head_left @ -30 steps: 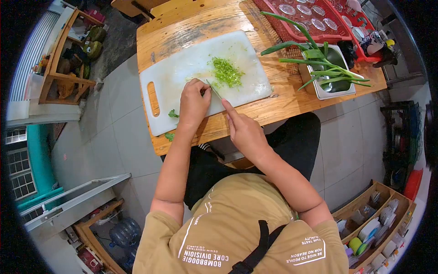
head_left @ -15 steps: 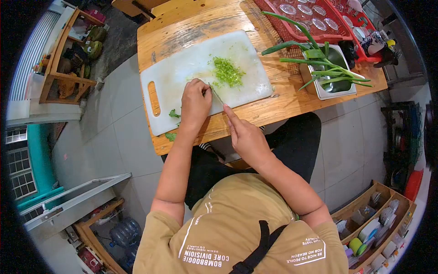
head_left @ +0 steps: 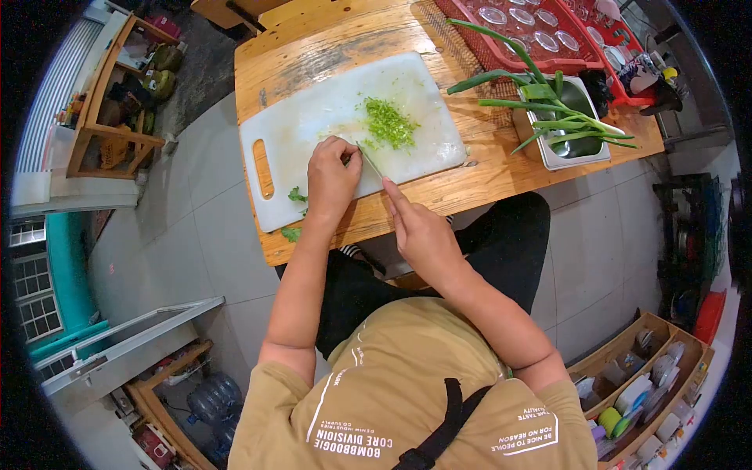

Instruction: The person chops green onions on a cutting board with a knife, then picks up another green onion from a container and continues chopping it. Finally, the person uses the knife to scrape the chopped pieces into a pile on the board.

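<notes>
A white cutting board (head_left: 305,110) lies on the wooden table (head_left: 313,39). Finely chopped greens (head_left: 389,124) form a small pile on it. My right hand (head_left: 425,239) is wrapped round the handle of a knife (head_left: 371,163), whose blade rests on the board, its tip close to my left fingers. My left hand (head_left: 334,176) is closed on the board, left of the blade; it seems to pinch greens, mostly hidden under the fingers. Leafy pieces (head_left: 296,194) lie left of my left wrist, and another leaf (head_left: 291,233) is at the board's lower edge.
Long green onions (head_left: 548,106) lie across a metal container (head_left: 586,159) at the table's right. Behind it stands a red basket (head_left: 548,65) of clear cups. Wooden shelving (head_left: 117,131) is at the left, and a wooden box (head_left: 642,345) of containers at the lower right.
</notes>
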A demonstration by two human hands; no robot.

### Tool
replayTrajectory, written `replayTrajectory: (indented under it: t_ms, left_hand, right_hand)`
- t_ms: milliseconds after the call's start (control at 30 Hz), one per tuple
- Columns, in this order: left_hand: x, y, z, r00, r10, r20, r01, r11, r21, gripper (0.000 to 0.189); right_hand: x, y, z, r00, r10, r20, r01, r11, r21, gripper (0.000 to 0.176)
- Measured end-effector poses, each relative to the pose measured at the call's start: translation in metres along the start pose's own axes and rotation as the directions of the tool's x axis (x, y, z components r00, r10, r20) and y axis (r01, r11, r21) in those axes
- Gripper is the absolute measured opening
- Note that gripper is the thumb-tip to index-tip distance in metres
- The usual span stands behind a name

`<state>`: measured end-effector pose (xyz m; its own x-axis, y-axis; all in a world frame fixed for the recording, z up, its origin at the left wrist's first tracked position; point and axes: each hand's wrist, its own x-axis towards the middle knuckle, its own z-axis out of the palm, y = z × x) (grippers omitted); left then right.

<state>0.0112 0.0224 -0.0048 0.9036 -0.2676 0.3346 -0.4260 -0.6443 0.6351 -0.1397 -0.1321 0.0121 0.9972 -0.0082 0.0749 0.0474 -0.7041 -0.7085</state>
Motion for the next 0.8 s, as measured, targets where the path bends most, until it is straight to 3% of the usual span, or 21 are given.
replayTrajectory:
  t_ms: [267, 467, 567, 633, 800]
  left_hand:
    - [0.0, 0.004, -0.001, 0.998, -0.049, 0.035, 0.049, 0.999, -0.001, 0.009]
    - [0.001, 0.002, -0.001, 0.999, -0.023, 0.036, 0.023, 1.0, 0.008, 0.009]
    - [0.0, 0.005, -0.001, 0.999, -0.017, 0.031, 0.016, 0.999, 0.027, 0.009]
    - [0.0, 0.003, -0.003, 0.998, -0.049, 0.035, 0.048, 0.999, 0.024, 0.009]
    - [0.0, 0.002, -0.001, 0.998, -0.038, 0.041, 0.038, 0.999, -0.002, 0.007]
  right_hand:
    - [-0.004, 0.002, 0.001, 0.999, -0.029, -0.019, 0.03, 0.999, 0.045, 0.06]
    - [0.012, 0.005, 0.011, 1.0, 0.004, 0.019, -0.002, 0.998, -0.061, 0.059]
    - [0.017, 0.006, 0.016, 0.999, -0.007, -0.044, 0.005, 0.999, -0.051, 0.058]
    - [0.012, 0.004, 0.008, 0.997, -0.045, -0.068, 0.049, 0.997, 0.053, 0.058]
    - [0.0, 0.006, 0.004, 0.998, -0.038, -0.049, 0.041, 0.998, 0.056, 0.057]
